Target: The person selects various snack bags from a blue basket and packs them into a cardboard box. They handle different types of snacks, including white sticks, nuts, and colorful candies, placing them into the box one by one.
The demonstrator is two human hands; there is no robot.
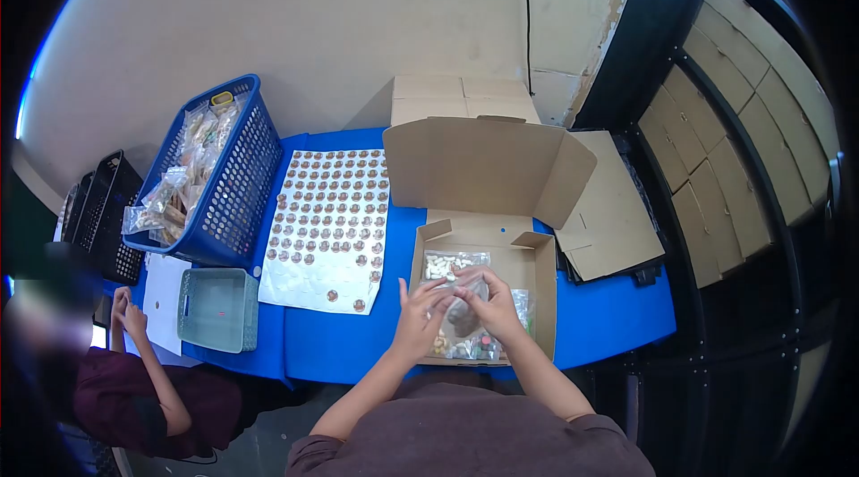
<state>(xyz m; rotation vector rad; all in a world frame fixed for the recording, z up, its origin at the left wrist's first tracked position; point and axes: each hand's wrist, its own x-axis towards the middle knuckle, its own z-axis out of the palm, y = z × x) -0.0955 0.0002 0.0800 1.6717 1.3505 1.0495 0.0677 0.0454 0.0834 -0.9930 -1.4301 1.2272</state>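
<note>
Over an open cardboard box (547, 285), my two hands hold a clear plastic bag (464, 319) with something dark brown inside. My right hand (495, 309) grips the bag's upper edge on the right. The fingers of my left hand (419, 320) are closed on its left side, the thumb sticking up. Below the hands, in the box, lie several clear packets; a packet of whitish pieces (440, 264) is at the back, and others with coloured items show near the front. My hands partly cover them.
Left of the box lies a sheet of round stickers (327, 208) on the blue tablecloth (407, 253). Beyond are a blue basket (237, 195) of filled packets and a green tray (219, 309). Flat cardboard (608, 217) is stacked right. A co-worker (152, 396) stands left.
</note>
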